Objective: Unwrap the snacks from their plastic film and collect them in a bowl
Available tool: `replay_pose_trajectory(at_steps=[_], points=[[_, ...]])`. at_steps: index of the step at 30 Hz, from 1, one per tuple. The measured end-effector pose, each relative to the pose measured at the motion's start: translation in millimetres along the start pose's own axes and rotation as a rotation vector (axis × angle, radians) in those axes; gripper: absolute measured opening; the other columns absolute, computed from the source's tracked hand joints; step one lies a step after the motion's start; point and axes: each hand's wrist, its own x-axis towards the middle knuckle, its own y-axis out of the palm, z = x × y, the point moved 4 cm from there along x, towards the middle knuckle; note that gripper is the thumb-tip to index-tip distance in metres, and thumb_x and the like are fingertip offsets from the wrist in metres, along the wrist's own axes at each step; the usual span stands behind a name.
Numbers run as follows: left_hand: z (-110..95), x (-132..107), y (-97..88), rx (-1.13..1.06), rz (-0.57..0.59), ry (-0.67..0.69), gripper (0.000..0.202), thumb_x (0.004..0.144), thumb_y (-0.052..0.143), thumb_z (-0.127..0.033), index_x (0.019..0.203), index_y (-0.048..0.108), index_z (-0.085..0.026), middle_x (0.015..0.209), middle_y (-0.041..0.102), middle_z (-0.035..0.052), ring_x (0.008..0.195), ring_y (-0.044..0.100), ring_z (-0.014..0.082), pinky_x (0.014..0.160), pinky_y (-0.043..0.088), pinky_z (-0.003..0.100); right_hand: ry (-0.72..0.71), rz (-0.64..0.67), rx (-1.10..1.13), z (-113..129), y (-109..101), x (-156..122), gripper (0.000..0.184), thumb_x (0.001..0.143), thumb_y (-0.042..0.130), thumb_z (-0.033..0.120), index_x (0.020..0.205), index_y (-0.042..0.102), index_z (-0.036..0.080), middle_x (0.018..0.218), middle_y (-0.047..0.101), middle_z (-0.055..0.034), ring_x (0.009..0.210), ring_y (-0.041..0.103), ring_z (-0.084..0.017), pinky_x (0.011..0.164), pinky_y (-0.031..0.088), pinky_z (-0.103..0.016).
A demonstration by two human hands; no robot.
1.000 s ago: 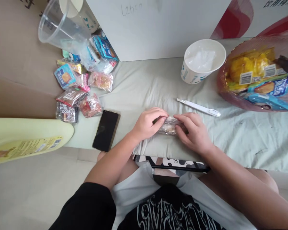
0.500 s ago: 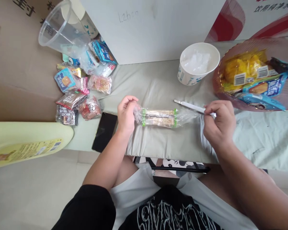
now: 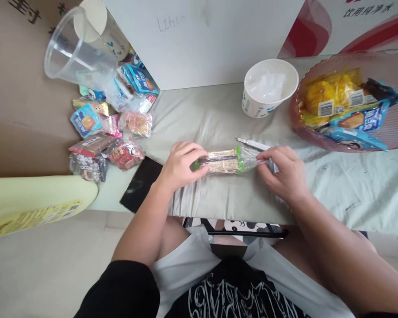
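On the pale cloth lies a clear plastic snack packet [image 3: 220, 160] with green bands and tan, dark-streaked bars inside. My left hand [image 3: 183, 164] is closed over its left end, thumb and fingers on either side. The clear wrapper's right end is pinched between the thumb and fingers of my right hand [image 3: 283, 172]. A slim white knife-like tool [image 3: 253, 143] rests on the cloth just behind my right hand, its near part hidden by the fingers.
A paper cup [image 3: 268, 90] holding clear plastic stands behind. At right is a pink ribbed basket [image 3: 393, 119] of snack packets. Wrapped snacks [image 3: 126, 152], a clear plastic cup [image 3: 76, 48] and a black phone [image 3: 141, 183] are at left, with a white box [image 3: 202, 44] at the back.
My right hand has let go of the white tool and moved left to pinch the wrapper's right end. My left hand has shifted right, from the twisted left end onto the packet's body.
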Motion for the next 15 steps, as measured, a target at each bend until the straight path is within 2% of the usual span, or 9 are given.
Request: replay_pose_trajectory(at_steps=[4, 6, 8, 10, 12, 14, 15], points=[[-2, -1, -0.8, -0.099, -0.044, -0.034, 0.017, 0.091, 0.056, -0.028, 0.081, 0.069, -0.021, 0.089, 0.073, 0.0058, 0.082, 0.066, 0.0199, 0.081, 0.049, 0.035, 0.028, -0.034, -0.004, 0, -3, 1, 0.013, 0.085, 0.06, 0.017, 0.088, 0.066, 0.028, 0.083, 0.068, -0.005, 0.081, 0.065, -0.025, 0.076, 0.052, -0.044], [-3, -3, -1.0, -0.237, -0.055, -0.105, 0.018, 0.091, 0.055, -0.028, 0.078, 0.066, -0.021, 0.08, 0.07, 0.0039, 0.073, 0.063, 0.0172, 0.071, 0.048, 0.031, 0.075, -0.118, -0.037, 0, -8, 0, 0.013, 0.086, 0.06, 0.018, 0.092, 0.066, 0.028, 0.089, 0.068, -0.0072, 0.086, 0.065, -0.027, 0.079, 0.052, -0.045], [-2, -5, 1.8, -0.425, -0.035, -0.224, 0.02, 0.091, 0.058, -0.032, 0.076, 0.063, -0.02, 0.07, 0.065, 0.0014, 0.065, 0.058, 0.0152, 0.063, 0.045, 0.029, 0.116, -0.184, -0.037, 1, -12, -1, 0.01, 0.087, 0.06, 0.02, 0.091, 0.065, 0.027, 0.086, 0.067, -0.0072, 0.084, 0.065, -0.026, 0.078, 0.052, -0.044], [-2, -5, 7.6, -0.616, 0.012, -0.35, 0.021, 0.09, 0.06, -0.036, 0.077, 0.061, -0.019, 0.069, 0.063, 0.0005, 0.063, 0.056, 0.0142, 0.062, 0.043, 0.027, 0.124, -0.107, 0.059, 5, -9, -3, 0.007, 0.088, 0.06, 0.021, 0.089, 0.063, 0.027, 0.074, 0.064, -0.0028, 0.069, 0.062, -0.022, 0.068, 0.051, -0.038], [-3, -5, 13.7, -0.755, 0.062, -0.437, 0.022, 0.089, 0.062, -0.037, 0.076, 0.06, -0.019, 0.072, 0.062, 0.0003, 0.066, 0.055, 0.0138, 0.064, 0.043, 0.027, 0.111, 0.084, 0.209, 12, 3, -6, 0.007, 0.089, 0.06, 0.022, 0.094, 0.063, 0.026, 0.065, 0.061, 0.0021, 0.055, 0.057, -0.016, 0.058, 0.048, -0.032], [-7, -4, 18.2, -0.852, 0.094, -0.476, 0.023, 0.088, 0.062, -0.039, 0.076, 0.058, -0.019, 0.074, 0.059, -0.0001, 0.068, 0.053, 0.0135, 0.066, 0.042, 0.027, 0.129, 0.219, 0.317, 20, 15, -11, 0.016, 0.09, 0.06, 0.024, 0.106, 0.062, 0.026, 0.071, 0.064, 0.0022, 0.055, 0.059, -0.015, 0.055, 0.049, -0.029], [-9, -3, 19.6, -0.881, 0.102, -0.482, 0.024, 0.089, 0.061, -0.04, 0.077, 0.057, -0.019, 0.075, 0.056, -0.0003, 0.068, 0.051, 0.0134, 0.065, 0.042, 0.026, 0.146, 0.24, 0.352, 24, 20, -13, 0.021, 0.091, 0.059, 0.025, 0.113, 0.06, 0.025, 0.08, 0.068, -0.0002, 0.061, 0.064, -0.015, 0.056, 0.052, -0.029]])
